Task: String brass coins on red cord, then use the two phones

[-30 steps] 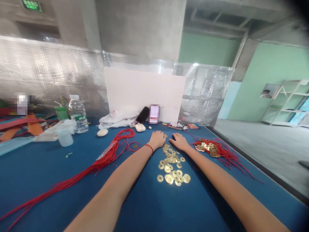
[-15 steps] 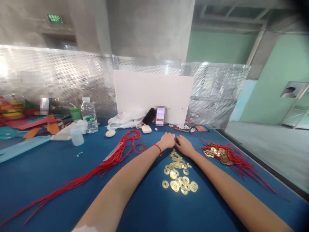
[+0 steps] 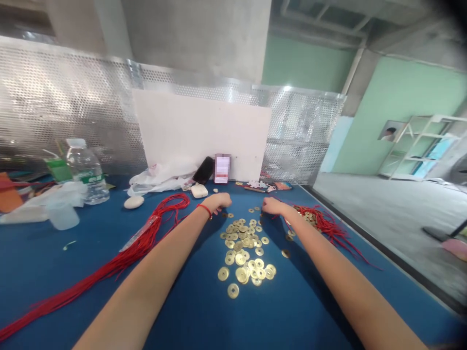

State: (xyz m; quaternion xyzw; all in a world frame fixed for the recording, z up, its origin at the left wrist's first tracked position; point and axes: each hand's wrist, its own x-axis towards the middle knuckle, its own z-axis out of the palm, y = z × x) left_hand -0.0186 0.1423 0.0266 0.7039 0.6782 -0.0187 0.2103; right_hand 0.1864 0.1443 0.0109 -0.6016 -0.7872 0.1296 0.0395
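Brass-coloured coins with square holes [image 3: 241,243] lie in a loose spread in the middle of the blue table. My left hand [image 3: 220,201], a red cord bracelet on its wrist, is at the far left of the spread with fingers curled down beside a couple of coins. To the far right of it, my right hand [image 3: 273,206] is bunched closed near some strayed coins. Whatever is inside either hand is hidden. A long bundle of red cords [image 3: 146,238] stretches along my left side. Past my right wrist sits a heap of red cords with coins [image 3: 321,221], partly covered by that forearm.
At the back stand a white board [image 3: 204,126], a propped phone [image 3: 222,168] and a dark phone [image 3: 203,170]. A white case [image 3: 199,190], a white oval object [image 3: 134,202], a plastic bag [image 3: 160,179], a water bottle [image 3: 87,172] and a cup [image 3: 62,216] are at left.
My hands have moved apart from being together at the coins' far end. The coins between them lie more widely spread, with some strays at right. The camera view has shifted rightward.
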